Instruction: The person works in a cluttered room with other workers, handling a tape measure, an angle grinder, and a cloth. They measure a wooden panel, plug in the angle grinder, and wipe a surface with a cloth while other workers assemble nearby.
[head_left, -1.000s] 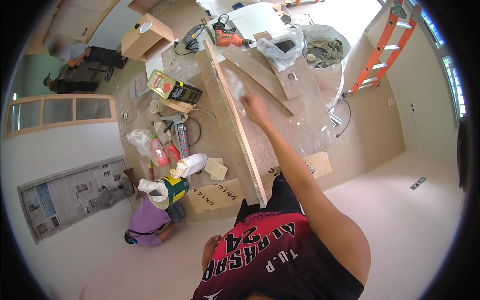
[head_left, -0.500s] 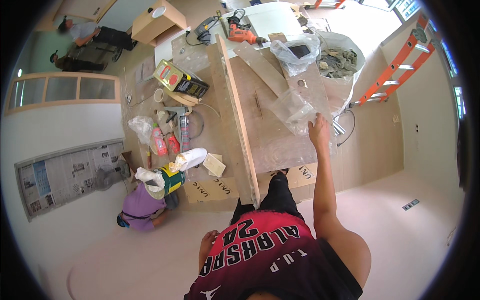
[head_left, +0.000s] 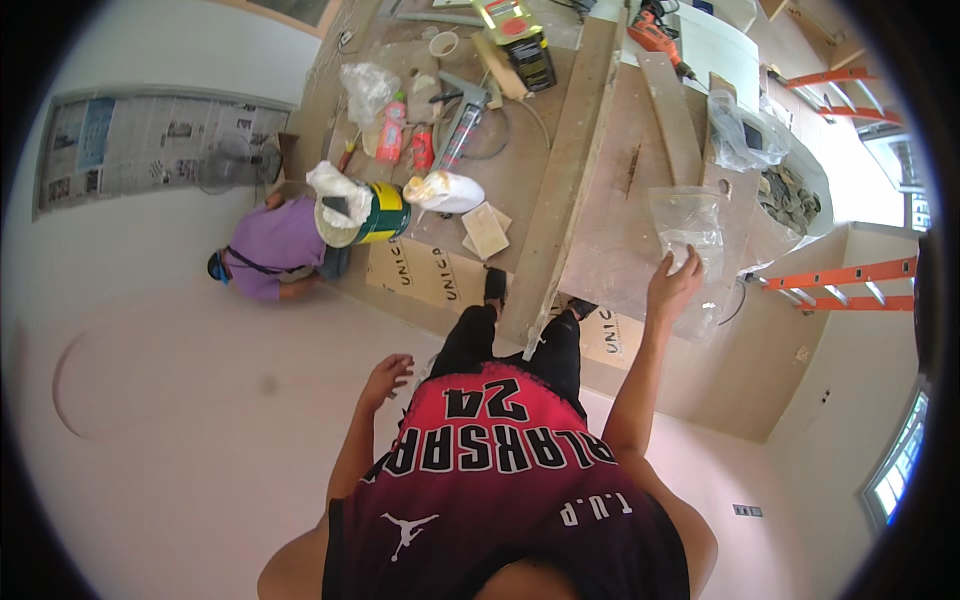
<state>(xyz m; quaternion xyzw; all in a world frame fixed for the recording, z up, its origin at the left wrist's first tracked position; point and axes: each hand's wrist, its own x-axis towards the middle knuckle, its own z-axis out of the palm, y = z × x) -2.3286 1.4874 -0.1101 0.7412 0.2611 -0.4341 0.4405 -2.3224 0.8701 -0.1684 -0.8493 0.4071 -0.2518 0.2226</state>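
I stand over a floor covered with wooden boards and clutter. My right hand reaches forward, its fingers on a clear plastic bag that lies on a wide plywood sheet. My left hand hangs at my side with fingers apart, holding nothing. A long wooden plank runs away from my feet, between my legs.
A person in a purple top crouches at the left beside a green and yellow bucket. Bottles, a caulking gun, an orange power drill, a bucket of rubble and an orange ladder lie around. Newspaper covers a panel at the left.
My right arm has drawn back from the far end of the plywood to the plastic bag near me. The view has swung, bringing the left-hand clutter closer.
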